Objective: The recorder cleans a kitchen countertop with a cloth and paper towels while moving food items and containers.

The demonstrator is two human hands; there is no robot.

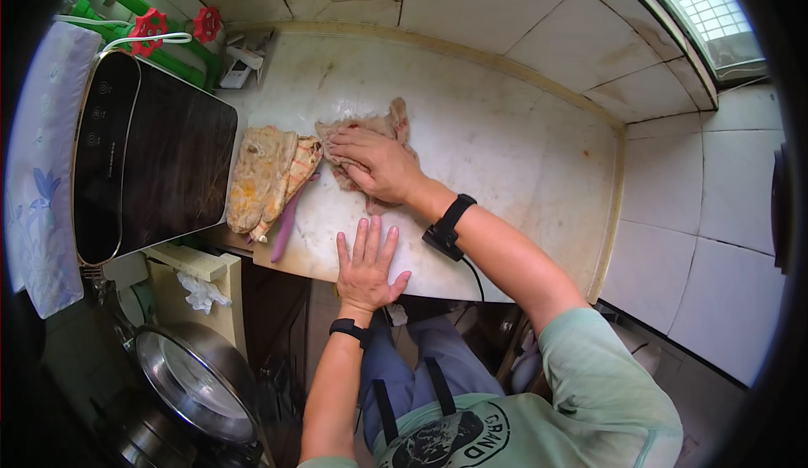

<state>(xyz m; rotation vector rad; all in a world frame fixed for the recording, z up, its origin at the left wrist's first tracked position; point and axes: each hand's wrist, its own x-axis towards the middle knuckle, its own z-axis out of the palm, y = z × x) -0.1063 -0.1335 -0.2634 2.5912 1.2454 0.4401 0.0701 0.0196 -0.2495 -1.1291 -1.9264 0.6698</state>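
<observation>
My right hand (377,164) presses flat on a crumpled, brownish damp cloth (399,122) on the pale countertop (505,152). Its fingers point left, and part of the cloth is hidden under the palm. Closer to me, my left hand (369,269) rests with fingers spread at the counter's front edge, holding nothing. Left of the cloth lies a stained, yellowish quilted oven mitt or folded cloth (262,174). A purple handle (287,228) sticks out from beneath it.
A black glass cooktop (177,158) stands at the left, beside green pipes (170,61) with red valve wheels (148,31). A steel pan (196,383) sits lower left. Tiled walls (461,1) border the counter, and a small white device (235,75) lies in the back left corner.
</observation>
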